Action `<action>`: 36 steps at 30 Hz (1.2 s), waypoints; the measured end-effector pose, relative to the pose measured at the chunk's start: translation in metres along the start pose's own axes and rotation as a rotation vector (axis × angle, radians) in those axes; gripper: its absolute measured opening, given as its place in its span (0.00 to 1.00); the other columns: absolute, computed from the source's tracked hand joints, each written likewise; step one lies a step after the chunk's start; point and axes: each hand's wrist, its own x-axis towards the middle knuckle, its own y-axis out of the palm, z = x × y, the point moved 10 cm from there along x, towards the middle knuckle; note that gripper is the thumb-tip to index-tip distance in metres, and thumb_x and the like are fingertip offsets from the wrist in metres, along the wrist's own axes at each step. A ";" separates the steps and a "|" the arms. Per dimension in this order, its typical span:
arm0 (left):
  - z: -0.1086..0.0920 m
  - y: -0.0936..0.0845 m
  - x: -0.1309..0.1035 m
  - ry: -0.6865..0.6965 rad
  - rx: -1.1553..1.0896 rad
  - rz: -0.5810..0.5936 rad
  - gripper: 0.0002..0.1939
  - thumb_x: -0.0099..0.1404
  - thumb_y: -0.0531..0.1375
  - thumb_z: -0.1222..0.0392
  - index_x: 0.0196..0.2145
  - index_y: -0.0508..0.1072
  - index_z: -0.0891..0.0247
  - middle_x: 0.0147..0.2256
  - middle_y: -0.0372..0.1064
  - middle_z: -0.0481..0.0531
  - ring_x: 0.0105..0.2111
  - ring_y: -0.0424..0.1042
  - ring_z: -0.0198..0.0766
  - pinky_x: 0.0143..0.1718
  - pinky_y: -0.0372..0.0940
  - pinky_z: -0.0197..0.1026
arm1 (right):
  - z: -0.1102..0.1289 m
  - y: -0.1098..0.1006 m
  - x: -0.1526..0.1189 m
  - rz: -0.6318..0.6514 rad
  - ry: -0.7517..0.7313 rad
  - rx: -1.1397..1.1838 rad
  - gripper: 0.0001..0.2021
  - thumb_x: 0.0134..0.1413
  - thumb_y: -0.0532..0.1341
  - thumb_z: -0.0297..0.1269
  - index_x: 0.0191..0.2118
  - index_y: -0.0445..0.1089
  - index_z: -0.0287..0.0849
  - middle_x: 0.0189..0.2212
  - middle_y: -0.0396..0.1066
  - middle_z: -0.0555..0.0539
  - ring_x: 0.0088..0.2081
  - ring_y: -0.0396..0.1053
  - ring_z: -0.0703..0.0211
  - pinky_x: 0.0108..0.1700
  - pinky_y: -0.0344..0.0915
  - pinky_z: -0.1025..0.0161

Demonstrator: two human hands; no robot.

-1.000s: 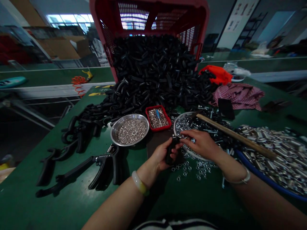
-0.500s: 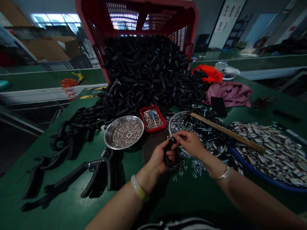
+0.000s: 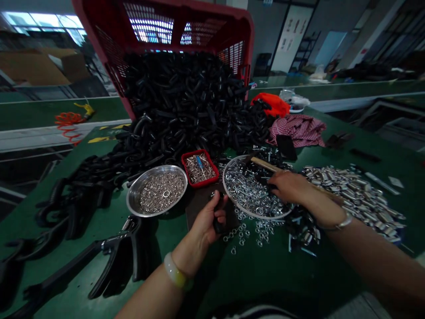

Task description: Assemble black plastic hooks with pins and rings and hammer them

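Note:
My left hand [image 3: 209, 218] is closed around a black curved part [image 3: 219, 227], held upright over a dark plate [image 3: 195, 208]. A small shiny fitting shows at the part's top, beside my thumb. Over the right side of a white-rimmed bowl [image 3: 226, 186] of small metal hardware, my right hand [image 3: 288, 188] lies with curled fingers across the wooden handle of a hammer [image 3: 265, 164]. Its fingertips are partly hidden against dark pieces. Loose metal rings [image 3: 242, 235] are scattered between the hands.
A steel bowl [image 3: 131, 199] of tiny metal pieces and a red tray [image 3: 207, 181] with a blue-handled tool stand at left centre. Behind, black parts spill from a red crate [image 3: 245, 53]. Metal sleeves [image 3: 365, 199] are heaped at right. Assembled black pieces [image 3: 113, 248] lie left.
My right hand has left the top of the black part and moved right to the hammer handle. My left hand still holds the part. The view has turned slightly right.

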 end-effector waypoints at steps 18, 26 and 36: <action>0.013 0.000 0.006 -0.073 0.068 0.074 0.12 0.58 0.60 0.54 0.34 0.66 0.65 0.30 0.69 0.45 0.11 0.50 0.17 0.09 0.48 0.23 | 0.068 -0.043 -0.006 -0.167 -0.204 0.543 0.15 0.58 0.48 0.43 0.40 0.65 0.38 0.31 0.70 0.44 0.30 0.67 0.61 0.33 0.62 0.62; 0.004 0.008 0.000 -0.009 0.153 0.282 0.21 0.52 0.61 0.43 0.27 0.65 0.66 0.15 0.54 0.40 0.12 0.49 0.21 0.13 0.48 0.25 | 0.140 -0.054 -0.005 -0.230 -0.307 0.165 0.15 0.59 0.47 0.42 0.37 0.65 0.37 0.31 0.69 0.43 0.30 0.66 0.58 0.28 0.56 0.63; -0.040 0.000 -0.010 0.359 0.335 0.245 0.29 0.44 0.59 0.32 0.25 0.66 0.65 0.15 0.53 0.41 0.14 0.49 0.24 0.17 0.50 0.30 | 0.188 -0.093 -0.030 -0.472 -0.384 -0.083 0.15 0.59 0.46 0.40 0.39 0.65 0.38 0.25 0.65 0.44 0.25 0.62 0.59 0.23 0.46 0.62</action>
